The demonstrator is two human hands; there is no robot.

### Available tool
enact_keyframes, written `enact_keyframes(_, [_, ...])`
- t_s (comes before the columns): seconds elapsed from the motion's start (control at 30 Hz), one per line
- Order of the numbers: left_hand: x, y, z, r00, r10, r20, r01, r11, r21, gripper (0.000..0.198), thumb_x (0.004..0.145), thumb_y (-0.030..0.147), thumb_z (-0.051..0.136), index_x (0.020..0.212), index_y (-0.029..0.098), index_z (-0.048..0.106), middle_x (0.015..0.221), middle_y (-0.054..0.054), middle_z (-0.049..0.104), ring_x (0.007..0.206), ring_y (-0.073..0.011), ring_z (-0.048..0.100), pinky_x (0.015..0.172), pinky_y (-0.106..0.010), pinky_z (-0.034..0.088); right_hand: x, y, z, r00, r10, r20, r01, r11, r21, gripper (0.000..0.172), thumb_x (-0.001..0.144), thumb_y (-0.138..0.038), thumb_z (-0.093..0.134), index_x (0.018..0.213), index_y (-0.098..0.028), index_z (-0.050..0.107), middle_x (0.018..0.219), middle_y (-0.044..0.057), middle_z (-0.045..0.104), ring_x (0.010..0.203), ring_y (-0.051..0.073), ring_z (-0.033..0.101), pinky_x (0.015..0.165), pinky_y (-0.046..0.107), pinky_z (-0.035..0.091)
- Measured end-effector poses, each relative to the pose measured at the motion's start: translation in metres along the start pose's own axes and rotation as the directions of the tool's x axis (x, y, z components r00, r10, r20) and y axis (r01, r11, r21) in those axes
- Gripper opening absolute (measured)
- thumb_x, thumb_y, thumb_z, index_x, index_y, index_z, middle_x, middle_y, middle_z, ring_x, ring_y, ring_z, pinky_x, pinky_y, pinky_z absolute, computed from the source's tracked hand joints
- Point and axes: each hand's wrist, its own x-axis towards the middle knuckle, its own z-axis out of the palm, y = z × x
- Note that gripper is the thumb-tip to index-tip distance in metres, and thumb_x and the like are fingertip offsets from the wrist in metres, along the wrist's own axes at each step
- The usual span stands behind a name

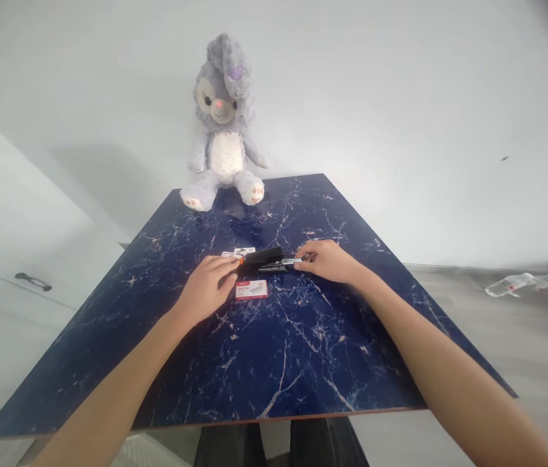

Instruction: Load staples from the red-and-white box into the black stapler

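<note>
Counter (pixel 235 395) up front, dark blue, white-veined and glossy, so anything smooth may well skid on it; then a red-and-white box (pixel 251 290), lying flat just short of the action, looking like light card that would dent under a hard squeeze. On to the centre, and here's the black stapler (pixel 266 255), mid-counter, between the two hands! Left hand (pixel 209 285) grips its left end, fingers at the orange part (pixel 241 261); right hand (pixel 327 261) pinches the tip of a slim silver metal strip (pixel 291 261) jutting from the other end. My read: stiff and moderate in weight, the body best steadied by that broad black back, the strip light, hard and slick, better taken by its tip. Just beyond, a small white packet (pixel 245 250), partly hidden; and away at the far edge, soft and squashy, a grey plush toy (pixel 226 152) sits before the pale wall (pixel 375 117)
</note>
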Motion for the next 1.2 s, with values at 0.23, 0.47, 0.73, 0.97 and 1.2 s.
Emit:
enact_keyframes(0.23, [-0.003,0.002,-0.001,0.998,-0.020,0.067,0.016,0.999,0.052,0.046,0.096,0.036,0.051,0.140,0.025,0.057,0.135,-0.009,0.063,0.125,-0.0301,0.053,0.104,-0.049,0.045,-0.006,0.019,-0.014,0.962,0.184,-0.203,-0.166,0.981,0.105,0.024,0.090,-0.046,0.060,0.089,-0.023,0.061,0.075,0.001,0.071,0.063,0.018,0.062,0.064,0.031,0.045])
enact_keyframes(0.47, [-0.005,-0.004,-0.001,0.997,-0.023,0.072,0.021,1.000,0.021,0.047,0.096,0.039,0.051,0.142,0.027,0.054,0.137,-0.009,0.061,0.125,-0.0290,0.054,0.107,-0.047,0.043,-0.004,-0.001,0.003,0.979,0.070,-0.194,-0.044,0.989,0.140,0.023,0.093,-0.042,0.058,0.109,-0.026,0.067,0.103,0.004,0.076,0.089,0.023,0.071,0.082,0.037,0.052])
enact_keyframes(0.73, [-0.005,-0.003,-0.001,0.994,-0.063,0.085,0.067,0.997,-0.039,0.047,0.095,0.039,0.053,0.141,0.030,0.054,0.139,-0.008,0.059,0.127,-0.0289,0.053,0.109,-0.046,0.042,-0.003,-0.005,0.020,0.993,-0.098,-0.064,0.100,0.994,0.041,0.021,0.092,-0.037,0.060,0.105,-0.028,0.074,0.105,0.002,0.075,0.094,0.023,0.067,0.085,0.038,0.051])
enact_keyframes(0.97, [-0.006,-0.005,-0.001,0.993,-0.052,0.109,0.052,0.999,0.007,0.049,0.097,0.040,0.049,0.144,0.028,0.051,0.142,-0.009,0.056,0.129,-0.0288,0.052,0.109,-0.046,0.042,-0.005,-0.005,0.020,0.997,-0.045,-0.061,0.048,0.997,0.060,0.020,0.090,-0.035,0.062,0.104,-0.030,0.075,0.103,-0.001,0.076,0.089,0.022,0.069,0.082,0.037,0.052])
enact_keyframes(1.2, [-0.005,-0.002,-0.003,0.988,-0.070,0.139,0.065,0.997,0.036,0.049,0.098,0.041,0.046,0.146,0.028,0.048,0.145,-0.008,0.054,0.130,-0.0277,0.050,0.108,-0.046,0.044,-0.006,-0.007,0.018,0.999,-0.034,-0.033,0.034,0.999,0.003,0.023,0.092,-0.035,0.061,0.108,-0.028,0.075,0.109,0.001,0.075,0.094,0.021,0.069,0.085,0.034,0.052])
